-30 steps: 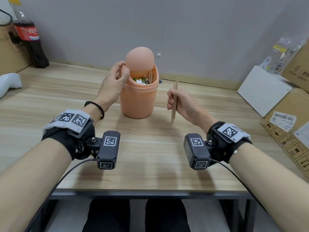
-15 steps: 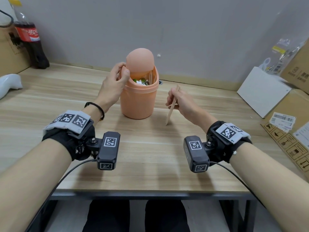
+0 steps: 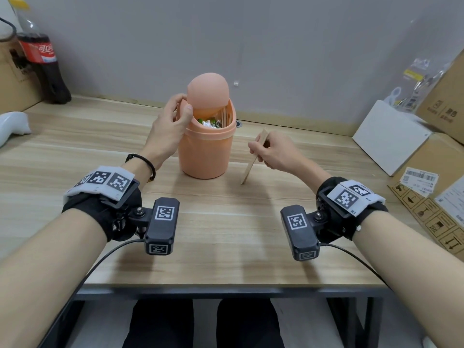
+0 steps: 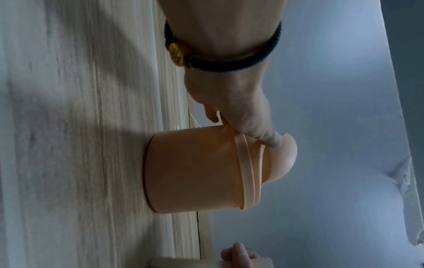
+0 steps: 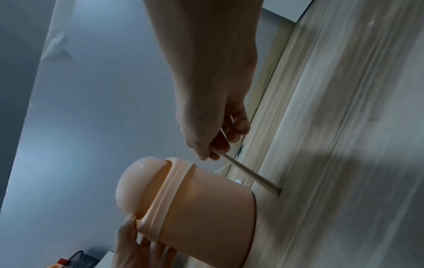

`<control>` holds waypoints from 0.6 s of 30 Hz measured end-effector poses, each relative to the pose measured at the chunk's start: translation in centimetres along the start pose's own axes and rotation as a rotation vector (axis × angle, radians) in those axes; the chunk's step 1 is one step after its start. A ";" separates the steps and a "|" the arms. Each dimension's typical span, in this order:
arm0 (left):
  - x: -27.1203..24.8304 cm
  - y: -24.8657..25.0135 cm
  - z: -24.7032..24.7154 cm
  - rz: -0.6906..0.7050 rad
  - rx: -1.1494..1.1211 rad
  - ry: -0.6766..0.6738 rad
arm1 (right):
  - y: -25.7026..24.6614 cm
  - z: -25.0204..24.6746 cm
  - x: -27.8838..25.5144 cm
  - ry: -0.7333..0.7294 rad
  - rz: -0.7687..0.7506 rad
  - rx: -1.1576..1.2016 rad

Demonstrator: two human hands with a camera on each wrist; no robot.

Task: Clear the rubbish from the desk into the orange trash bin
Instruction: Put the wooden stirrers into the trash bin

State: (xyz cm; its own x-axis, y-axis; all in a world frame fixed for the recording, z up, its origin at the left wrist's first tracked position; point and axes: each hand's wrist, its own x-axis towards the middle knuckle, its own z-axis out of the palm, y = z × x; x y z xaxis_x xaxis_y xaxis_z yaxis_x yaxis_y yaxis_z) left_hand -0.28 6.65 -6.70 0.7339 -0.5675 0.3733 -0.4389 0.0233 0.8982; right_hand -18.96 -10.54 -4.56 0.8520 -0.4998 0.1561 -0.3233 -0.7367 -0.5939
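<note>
An orange trash bin (image 3: pixel 204 151) (image 4: pixel 195 172) (image 5: pixel 206 214) stands upright at the middle of the wooden desk (image 3: pixel 226 234). Its domed swing lid (image 3: pixel 208 92) is tipped open, showing wrappers and wooden sticks inside (image 3: pixel 213 120). My left hand (image 3: pixel 173 124) (image 4: pixel 247 123) grips the bin's rim, thumb pressed at the lid's edge. To the right of the bin, my right hand (image 3: pixel 266 149) (image 5: pixel 215 137) pinches a flat wooden stick (image 3: pixel 252 162) (image 5: pixel 250 175). The stick slants down to the left, and its lower tip touches the desk.
A cola bottle (image 3: pixel 42 64) and a cardboard box stand at the far left corner, with a white object (image 3: pixel 12 123) nearby. Cardboard boxes (image 3: pixel 434 177), a white box (image 3: pixel 389 136) and plastic bags crowd the right edge. The grey wall runs close behind the bin.
The right hand has lowered and tilted the stick from upright to slanted, bringing its lower tip down onto the desk. The left hand has stayed on the bin's rim.
</note>
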 end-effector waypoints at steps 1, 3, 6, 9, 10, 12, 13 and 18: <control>0.0 0.0 0.0 -0.002 -0.001 0.001 | -0.2 -0.2 0.1 -0.004 -0.015 -0.006; 0.0 0.0 0.1 -0.006 -0.003 0.002 | -0.6 -0.6 0.3 0.017 -0.037 -0.003; -0.1 0.0 0.0 -0.005 -0.008 -0.002 | -1.3 -1.0 0.5 0.005 -0.030 0.021; -0.3 0.1 -0.2 -0.010 -0.011 -0.011 | -1.8 -1.0 0.3 -0.184 -0.010 -0.006; -0.3 0.2 -0.2 -0.010 -0.007 -0.014 | -1.9 -1.0 0.2 -0.220 -0.008 -0.014; -0.4 0.3 -0.2 -0.008 -0.007 -0.014 | -2.1 -1.0 0.3 -0.189 -0.015 -0.036; -0.4 0.4 -0.2 -0.007 -0.009 -0.015 | -2.2 -1.1 0.4 -0.140 -0.024 -0.052; -0.4 0.4 -0.1 -0.007 -0.017 -0.016 | -3.3 -2.1 0.9 0.165 -0.048 -0.022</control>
State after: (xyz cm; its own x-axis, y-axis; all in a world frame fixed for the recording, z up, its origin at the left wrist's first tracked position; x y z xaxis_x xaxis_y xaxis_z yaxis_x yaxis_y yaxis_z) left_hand -0.70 7.04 -6.50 0.7285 -0.5810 0.3630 -0.4245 0.0331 0.9048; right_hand -17.97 -9.49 -0.84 0.7881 -0.5302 0.3126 -0.2939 -0.7704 -0.5657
